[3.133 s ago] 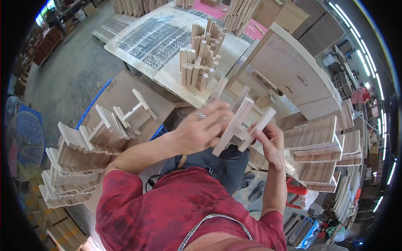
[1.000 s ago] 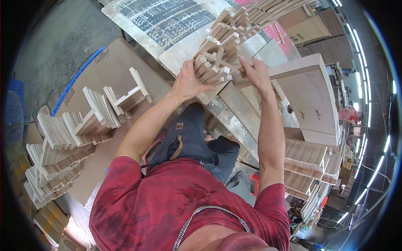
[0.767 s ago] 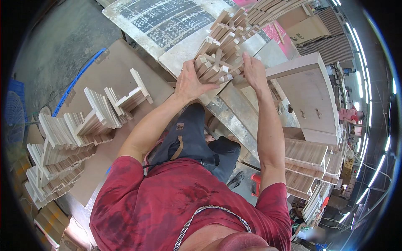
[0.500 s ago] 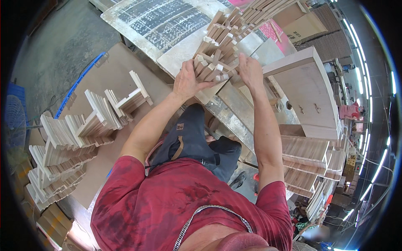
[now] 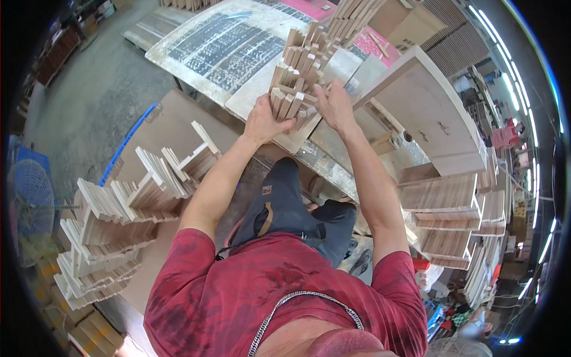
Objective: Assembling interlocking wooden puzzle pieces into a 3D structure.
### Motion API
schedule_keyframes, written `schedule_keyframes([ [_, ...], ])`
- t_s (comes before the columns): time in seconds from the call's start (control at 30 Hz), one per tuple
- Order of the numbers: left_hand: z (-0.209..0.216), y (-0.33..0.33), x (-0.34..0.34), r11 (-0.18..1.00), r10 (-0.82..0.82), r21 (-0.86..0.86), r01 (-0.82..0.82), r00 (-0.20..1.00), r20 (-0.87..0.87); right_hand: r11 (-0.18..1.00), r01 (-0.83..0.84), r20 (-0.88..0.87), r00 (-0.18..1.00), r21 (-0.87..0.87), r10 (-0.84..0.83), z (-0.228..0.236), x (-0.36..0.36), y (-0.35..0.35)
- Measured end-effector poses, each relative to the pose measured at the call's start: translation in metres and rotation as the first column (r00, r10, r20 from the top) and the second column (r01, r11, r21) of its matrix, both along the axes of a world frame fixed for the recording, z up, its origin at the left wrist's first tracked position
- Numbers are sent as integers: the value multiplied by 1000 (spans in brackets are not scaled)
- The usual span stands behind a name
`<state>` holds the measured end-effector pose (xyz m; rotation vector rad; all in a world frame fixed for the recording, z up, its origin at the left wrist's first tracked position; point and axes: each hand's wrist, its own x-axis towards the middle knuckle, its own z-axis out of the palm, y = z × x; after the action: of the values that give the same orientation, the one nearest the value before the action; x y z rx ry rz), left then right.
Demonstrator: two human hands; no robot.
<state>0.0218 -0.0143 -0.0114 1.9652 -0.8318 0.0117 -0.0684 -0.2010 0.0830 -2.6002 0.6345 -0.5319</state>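
Note:
A pile of short, square-cut wooden strips (image 5: 294, 77) lies on the worktable in front of me, many ends facing me. My left hand (image 5: 263, 124) is cupped round the near left corner of the pile, its fingers along the side and its thumb across the near ends. At the pile's right side, my right hand (image 5: 335, 107) has its fingers closed in a pinch. One wooden strip (image 5: 307, 98) lies crosswise and runs toward those fingers; the exact grip on it is partly hidden.
The worktable (image 5: 250, 89) has a scuffed, patchy top. A curved wooden panel (image 5: 425, 110) stands to the right, above stacked slatted wood parts (image 5: 443, 199). Stacks of pale wooden pieces (image 5: 134, 193) stand on a brown board at left, beside a blue strip (image 5: 128, 143) and a fan (image 5: 38, 187).
The whole view has shifted slightly. My right hand has come lower and closer to the pile, its fingers nearer the strip ends. My left hand keeps its place at the pile's corner.

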Motion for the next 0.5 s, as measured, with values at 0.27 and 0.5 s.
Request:
schedule_keyframes([
  [0.27,13,19,4,1000,19,19,-19,999,-29,817,-169,469,872,552,-137,-25,3,-15],
  [0.5,56,66,39,980,183,-69,-188,980,-79,843,58,360,887,535,-289,-90,60,-48],
])
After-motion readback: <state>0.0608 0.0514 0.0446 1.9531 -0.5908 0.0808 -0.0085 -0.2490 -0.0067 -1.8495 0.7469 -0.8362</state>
